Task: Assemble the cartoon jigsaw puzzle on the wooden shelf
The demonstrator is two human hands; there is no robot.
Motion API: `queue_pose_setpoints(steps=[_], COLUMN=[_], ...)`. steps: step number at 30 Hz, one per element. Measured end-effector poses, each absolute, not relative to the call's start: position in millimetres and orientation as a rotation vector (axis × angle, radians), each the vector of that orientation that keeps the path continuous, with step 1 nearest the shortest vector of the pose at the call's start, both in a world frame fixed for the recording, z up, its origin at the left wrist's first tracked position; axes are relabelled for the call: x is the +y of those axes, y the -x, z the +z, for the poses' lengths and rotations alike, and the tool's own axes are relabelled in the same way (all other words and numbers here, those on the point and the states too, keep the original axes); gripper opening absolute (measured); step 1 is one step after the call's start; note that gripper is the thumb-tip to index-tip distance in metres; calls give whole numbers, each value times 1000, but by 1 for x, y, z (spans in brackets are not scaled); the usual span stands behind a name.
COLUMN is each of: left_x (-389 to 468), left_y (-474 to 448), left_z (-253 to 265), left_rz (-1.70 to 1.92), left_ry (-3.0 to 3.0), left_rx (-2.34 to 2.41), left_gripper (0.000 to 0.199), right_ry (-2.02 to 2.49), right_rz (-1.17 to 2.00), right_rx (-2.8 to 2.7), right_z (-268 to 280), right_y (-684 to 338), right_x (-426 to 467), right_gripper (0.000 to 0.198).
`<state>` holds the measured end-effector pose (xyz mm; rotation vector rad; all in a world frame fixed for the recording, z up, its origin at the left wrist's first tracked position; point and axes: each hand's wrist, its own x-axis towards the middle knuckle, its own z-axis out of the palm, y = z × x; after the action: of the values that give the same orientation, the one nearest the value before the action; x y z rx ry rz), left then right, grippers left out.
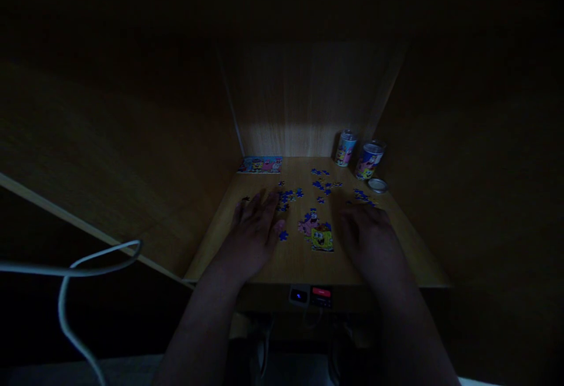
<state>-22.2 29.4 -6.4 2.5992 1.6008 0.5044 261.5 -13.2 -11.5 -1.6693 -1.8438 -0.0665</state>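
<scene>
A partly joined jigsaw puzzle (321,237) with a yellow cartoon face and a pink figure lies near the middle of the wooden desk. My left hand (255,221) rests palm down to its left with fingers apart, beside a cluster of loose blue puzzle pieces (288,196). A single blue piece (283,235) lies by its thumb. To the right of the joined part is my right hand (368,230), back upward. Its fingertips are dark and smeared, so whether it holds a piece cannot be made out. More loose pieces (324,185) lie beyond the joined part.
Two printed cans, one (346,148) behind the other (369,160), stand at the back right near a round lid (378,185). A picture sheet (261,164) lies at the back left. Wooden panels enclose the desk (273,265). A white cable (66,292) loops at left.
</scene>
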Motion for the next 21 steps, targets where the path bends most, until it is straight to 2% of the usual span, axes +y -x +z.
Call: queue_pose_setpoints(steps=[7,11,16,21], left_x=[29,31,32,31], left_y=[20,21,21,22], left_z=[-6,-5,-9,-8], left_rz=[658,607,488,551], left_ry=[-2505,-2504,-2518,-2540], left_rx=[1703,1683,1693,1721], left_gripper=[55,57,59,64], right_ry=[1362,1290,1358,1465], right_rz=[-39,45,106,42], right_rx=[-2064,-2202,-2237,-2205], right_z=[4,8,3,-10], right_y=[-223,-181,-149,-146], right_x=[-29,-44,-52,-50], right_gripper=[39,48,41,44])
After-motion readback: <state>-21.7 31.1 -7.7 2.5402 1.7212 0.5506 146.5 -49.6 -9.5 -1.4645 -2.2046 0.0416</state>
